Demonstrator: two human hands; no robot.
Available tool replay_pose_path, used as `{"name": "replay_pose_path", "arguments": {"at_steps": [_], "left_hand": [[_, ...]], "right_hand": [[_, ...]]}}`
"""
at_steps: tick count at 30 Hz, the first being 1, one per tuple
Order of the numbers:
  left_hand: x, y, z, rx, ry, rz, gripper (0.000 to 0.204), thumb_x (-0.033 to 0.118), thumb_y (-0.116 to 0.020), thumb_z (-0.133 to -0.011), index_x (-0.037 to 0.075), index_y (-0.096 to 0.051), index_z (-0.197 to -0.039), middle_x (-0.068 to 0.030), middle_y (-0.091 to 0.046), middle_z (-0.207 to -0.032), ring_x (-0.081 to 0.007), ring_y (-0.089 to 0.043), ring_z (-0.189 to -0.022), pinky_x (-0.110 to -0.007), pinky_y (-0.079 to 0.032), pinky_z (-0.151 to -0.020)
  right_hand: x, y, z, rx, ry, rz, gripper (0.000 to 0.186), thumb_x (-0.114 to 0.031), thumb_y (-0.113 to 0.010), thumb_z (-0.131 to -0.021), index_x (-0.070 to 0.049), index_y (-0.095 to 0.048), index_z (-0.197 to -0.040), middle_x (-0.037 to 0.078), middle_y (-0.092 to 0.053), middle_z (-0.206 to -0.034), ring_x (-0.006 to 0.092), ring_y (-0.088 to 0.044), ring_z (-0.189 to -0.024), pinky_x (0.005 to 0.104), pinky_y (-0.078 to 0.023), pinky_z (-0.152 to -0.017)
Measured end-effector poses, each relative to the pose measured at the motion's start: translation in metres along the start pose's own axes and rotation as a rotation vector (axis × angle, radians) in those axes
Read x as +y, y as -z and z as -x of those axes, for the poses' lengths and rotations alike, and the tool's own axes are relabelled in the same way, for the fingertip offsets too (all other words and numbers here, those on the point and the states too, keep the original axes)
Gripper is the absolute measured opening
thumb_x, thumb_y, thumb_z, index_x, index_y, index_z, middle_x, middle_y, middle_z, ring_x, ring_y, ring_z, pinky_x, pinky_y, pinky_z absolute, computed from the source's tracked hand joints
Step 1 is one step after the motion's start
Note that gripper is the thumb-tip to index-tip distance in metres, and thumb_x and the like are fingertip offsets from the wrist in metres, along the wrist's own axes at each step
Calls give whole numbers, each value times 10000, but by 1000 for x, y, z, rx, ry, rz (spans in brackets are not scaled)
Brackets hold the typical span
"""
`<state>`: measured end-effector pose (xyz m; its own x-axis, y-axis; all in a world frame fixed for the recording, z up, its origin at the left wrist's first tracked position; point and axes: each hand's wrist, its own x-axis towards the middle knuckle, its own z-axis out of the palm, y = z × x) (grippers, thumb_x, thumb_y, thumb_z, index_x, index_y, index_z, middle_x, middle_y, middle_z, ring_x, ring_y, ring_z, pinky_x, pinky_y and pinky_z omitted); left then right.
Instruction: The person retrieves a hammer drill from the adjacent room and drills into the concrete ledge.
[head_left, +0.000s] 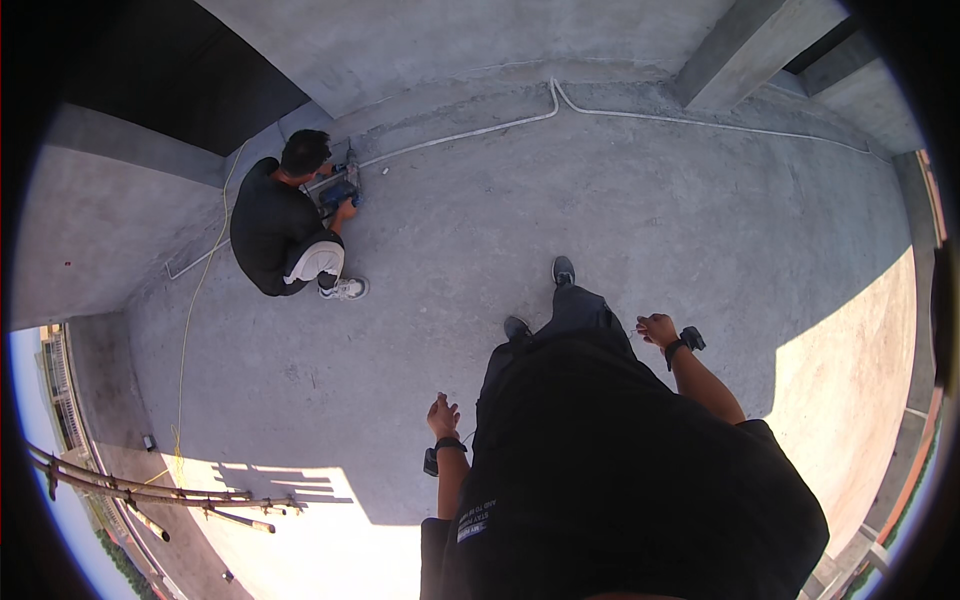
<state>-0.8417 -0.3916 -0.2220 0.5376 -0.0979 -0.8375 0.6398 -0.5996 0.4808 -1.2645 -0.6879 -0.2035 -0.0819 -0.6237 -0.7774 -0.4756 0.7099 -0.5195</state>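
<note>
My left hand (443, 416) hangs low beside my dark shirt, its fingers loosely bent and apart, with no object I can make out in it. A short thin line shows near its wrist. On the other side, my right hand (657, 330) is held out with its fingers curled together. A very thin pale strand shows at its fingertips, too small to name. Each wrist bears a strapped black device, the left device (431, 461) and the right device (692, 338). Neither hand touches the floor or a wall.
A co-worker (275, 225) crouches at the left wall, both hands on a blue power drill (342, 192). White conduit (460, 137) runs along the wall's foot. A yellow cable (190, 320) trails over the concrete floor (480, 220). Bamboo poles (150, 490) jut in at lower left.
</note>
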Motion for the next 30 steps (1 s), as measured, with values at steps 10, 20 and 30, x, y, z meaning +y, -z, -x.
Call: {"name": "replay_pose_path", "arguments": {"at_steps": [10, 20, 30], "left_hand": [[2, 0, 1, -41, -9, -18, 478, 398, -487, -799, 12, -484, -1081, -108, -483, -1060, -183, -546, -830, -274, -434, -590], [0, 0, 1, -25, -13, -29, 492, 409, -487, -798, 14, -479, -1093, -108, -481, -1074, -180, -544, -833, -270, -434, -590], [0, 0, 0, -25, -6, -30, 489, 412, -494, -795, 22, -484, -1090, -107, -481, -1075, -181, -547, -832, -269, -440, -590]], "right_hand": [[-2, 1, 2, -25, -48, 48, 263, -271, -560, -769, -10, -554, -803, 78, -605, -805, 163, -580, -725, 278, -462, -602], [-2, 1, 0, -34, -45, 49, 267, -273, -562, -767, -9, -549, -805, 79, -603, -809, 162, -579, -727, 283, -461, -606], [-3, 1, 3, -23, -29, 50, 283, -277, -567, -765, 2, -547, -810, 89, -604, -814, 169, -582, -734, 287, -464, -617]]}}
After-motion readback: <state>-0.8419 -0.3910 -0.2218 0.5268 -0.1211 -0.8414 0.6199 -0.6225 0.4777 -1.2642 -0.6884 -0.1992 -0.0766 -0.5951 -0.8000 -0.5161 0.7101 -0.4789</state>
